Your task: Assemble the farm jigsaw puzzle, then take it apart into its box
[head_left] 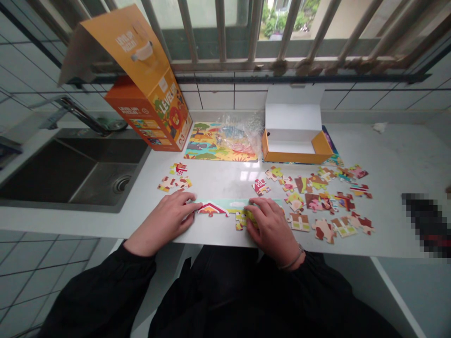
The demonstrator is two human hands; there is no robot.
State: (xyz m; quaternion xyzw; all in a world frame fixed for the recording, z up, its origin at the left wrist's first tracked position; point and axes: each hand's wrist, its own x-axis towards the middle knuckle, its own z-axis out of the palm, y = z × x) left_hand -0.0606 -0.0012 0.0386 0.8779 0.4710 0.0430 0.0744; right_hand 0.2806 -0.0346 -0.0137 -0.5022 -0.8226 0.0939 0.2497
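Observation:
A partly joined strip of jigsaw puzzle (213, 208), pale blue along its far edge with a red and white roof shape, lies flat near the counter's front edge. My left hand (176, 213) rests at its left end, fingers stretched out and index fingertip touching the edge. Over the right end, my right hand (269, 223) has thumb and fingers around a yellow-green puzzle piece (240, 220), partly hidden beneath the hand. Just beyond my left hand lie a brown-patched piece (173, 183) and a red barn piece (179, 169).
Several loose puzzle pieces (324, 230) spread to the right. Behind stand an open orange box (150, 117), a picture sheet (204, 148) under clear plastic wrap (243, 134), and an open shallow box (296, 152). A sink (109, 178) is at left; a pixelated dark object (428, 223) at right.

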